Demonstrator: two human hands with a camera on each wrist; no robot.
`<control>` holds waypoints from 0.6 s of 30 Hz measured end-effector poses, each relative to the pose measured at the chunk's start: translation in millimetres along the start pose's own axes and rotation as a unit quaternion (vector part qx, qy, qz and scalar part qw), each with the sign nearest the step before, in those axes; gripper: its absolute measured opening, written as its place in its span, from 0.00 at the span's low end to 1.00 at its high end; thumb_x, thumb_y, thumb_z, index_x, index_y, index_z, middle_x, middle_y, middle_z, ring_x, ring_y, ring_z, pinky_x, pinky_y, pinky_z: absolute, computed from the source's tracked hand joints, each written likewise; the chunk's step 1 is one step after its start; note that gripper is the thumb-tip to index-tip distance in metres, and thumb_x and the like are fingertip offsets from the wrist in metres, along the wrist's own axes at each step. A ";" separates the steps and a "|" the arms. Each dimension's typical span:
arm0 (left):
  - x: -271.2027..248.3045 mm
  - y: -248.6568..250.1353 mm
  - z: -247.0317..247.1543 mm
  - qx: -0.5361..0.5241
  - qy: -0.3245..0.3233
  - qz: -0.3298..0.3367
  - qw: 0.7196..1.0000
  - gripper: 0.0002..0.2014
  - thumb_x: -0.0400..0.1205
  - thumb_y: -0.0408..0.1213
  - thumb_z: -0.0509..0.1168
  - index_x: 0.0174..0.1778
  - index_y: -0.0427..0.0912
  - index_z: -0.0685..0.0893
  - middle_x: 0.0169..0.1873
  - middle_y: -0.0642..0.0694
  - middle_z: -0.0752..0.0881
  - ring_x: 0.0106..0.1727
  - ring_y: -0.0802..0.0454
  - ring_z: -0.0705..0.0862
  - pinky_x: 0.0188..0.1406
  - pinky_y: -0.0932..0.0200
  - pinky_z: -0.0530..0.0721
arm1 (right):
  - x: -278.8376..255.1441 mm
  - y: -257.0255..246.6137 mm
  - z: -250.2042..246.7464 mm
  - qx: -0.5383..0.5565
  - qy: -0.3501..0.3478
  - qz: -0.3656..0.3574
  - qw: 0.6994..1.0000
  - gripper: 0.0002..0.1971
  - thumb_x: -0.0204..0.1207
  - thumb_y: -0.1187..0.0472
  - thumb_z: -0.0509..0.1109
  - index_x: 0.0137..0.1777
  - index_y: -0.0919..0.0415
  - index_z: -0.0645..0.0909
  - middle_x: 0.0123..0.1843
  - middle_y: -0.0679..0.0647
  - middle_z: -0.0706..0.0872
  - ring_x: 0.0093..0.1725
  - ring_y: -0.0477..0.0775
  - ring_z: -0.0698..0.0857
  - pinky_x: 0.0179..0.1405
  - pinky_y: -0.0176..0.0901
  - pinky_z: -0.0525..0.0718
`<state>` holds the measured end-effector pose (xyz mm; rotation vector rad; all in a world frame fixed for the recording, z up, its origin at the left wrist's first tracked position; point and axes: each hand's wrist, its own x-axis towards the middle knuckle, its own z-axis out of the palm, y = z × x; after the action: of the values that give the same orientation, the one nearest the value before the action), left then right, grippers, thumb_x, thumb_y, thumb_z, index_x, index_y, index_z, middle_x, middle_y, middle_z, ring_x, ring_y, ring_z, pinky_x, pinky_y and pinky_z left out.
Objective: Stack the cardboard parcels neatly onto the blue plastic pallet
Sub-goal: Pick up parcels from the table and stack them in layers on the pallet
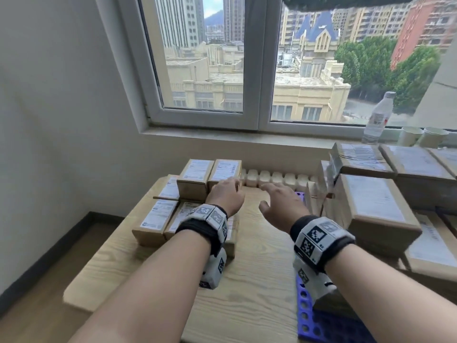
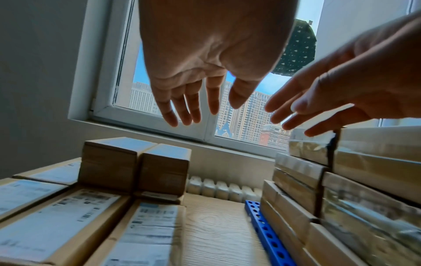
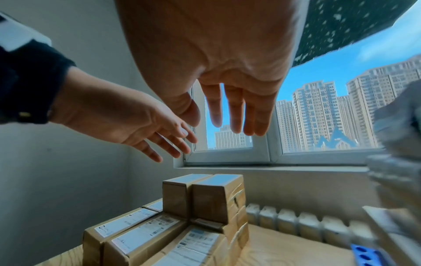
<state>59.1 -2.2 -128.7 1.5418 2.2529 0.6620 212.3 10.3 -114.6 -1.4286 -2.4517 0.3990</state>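
Observation:
Several small cardboard parcels (image 1: pixel 158 216) with white labels lie at the left of the wooden table (image 1: pixel 259 280); two more (image 1: pixel 210 174) stand on top of them at the back. Larger taped parcels (image 1: pixel 371 201) are piled on the blue plastic pallet (image 1: pixel 306 318) at the right. My left hand (image 1: pixel 226 194) hovers with straight fingers just by the upper right small parcel (image 2: pixel 164 167), holding nothing. My right hand (image 1: pixel 282 201) is spread flat above the gap between the two piles, also holding nothing. In the wrist views the left hand (image 2: pixel 193 108) and the right hand (image 3: pixel 237 117) are both in the air above the parcels.
A white radiator (image 1: pixel 272 178) runs under the window behind the table. A water bottle (image 1: pixel 377 117) and paper cups (image 1: pixel 410 136) stand on the sill at the right. A wall closes the left side. A strip of bare tabletop lies between the piles.

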 end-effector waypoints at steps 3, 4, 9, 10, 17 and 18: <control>25.2 -38.2 -21.6 -0.003 -0.004 -0.017 1.000 0.21 0.85 0.42 0.58 0.74 0.47 0.75 0.72 0.44 0.79 0.72 0.44 0.76 0.72 0.50 0.75 | 30.9 -29.6 23.3 0.003 -0.022 0.005 1.000 0.24 0.80 0.56 0.62 0.77 0.57 0.71 0.73 0.55 0.77 0.73 0.56 0.73 0.72 0.48 0.70; 35.2 -50.1 -28.5 -0.007 -0.004 -0.021 1.000 0.21 0.85 0.42 0.58 0.74 0.47 0.75 0.72 0.44 0.79 0.73 0.45 0.76 0.73 0.50 0.74 | 41.9 -38.9 30.7 0.003 -0.023 0.006 1.000 0.24 0.80 0.56 0.62 0.76 0.57 0.71 0.72 0.55 0.77 0.72 0.56 0.74 0.71 0.48 0.70; 82.9 -105.5 -59.4 -0.025 -0.011 -0.038 0.999 0.21 0.84 0.42 0.58 0.74 0.48 0.76 0.74 0.44 0.77 0.74 0.44 0.75 0.73 0.51 0.73 | 101.3 -82.0 61.7 0.005 -0.032 0.031 0.999 0.22 0.80 0.56 0.62 0.74 0.57 0.73 0.70 0.56 0.79 0.72 0.57 0.74 0.71 0.48 0.70; 93.1 -116.9 -65.0 -0.026 -0.012 -0.035 0.999 0.21 0.84 0.42 0.59 0.74 0.48 0.76 0.74 0.43 0.77 0.74 0.44 0.75 0.73 0.52 0.72 | 112.9 -90.2 68.6 0.009 -0.034 0.037 0.999 0.23 0.80 0.56 0.62 0.75 0.57 0.73 0.71 0.56 0.79 0.72 0.57 0.73 0.71 0.48 0.69; 161.5 -180.9 -88.2 -0.076 -0.054 -0.062 0.994 0.22 0.82 0.44 0.59 0.74 0.46 0.75 0.71 0.43 0.78 0.71 0.44 0.77 0.72 0.48 0.75 | 164.2 -131.9 121.3 0.087 -0.050 0.119 0.988 0.23 0.80 0.57 0.63 0.75 0.57 0.74 0.71 0.55 0.80 0.70 0.55 0.77 0.70 0.47 0.75; 170.4 -187.2 -85.9 -0.086 -0.061 -0.067 0.992 0.23 0.83 0.44 0.59 0.74 0.46 0.74 0.71 0.43 0.78 0.70 0.44 0.77 0.71 0.49 0.75 | 168.5 -133.9 126.9 0.091 -0.052 0.128 0.986 0.23 0.80 0.57 0.63 0.75 0.57 0.73 0.71 0.55 0.80 0.70 0.55 0.77 0.70 0.47 0.75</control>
<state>-192.2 83.4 -160.8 1.3005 2.1262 0.6846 -21.5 81.9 -166.0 -1.6825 -2.2426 0.7497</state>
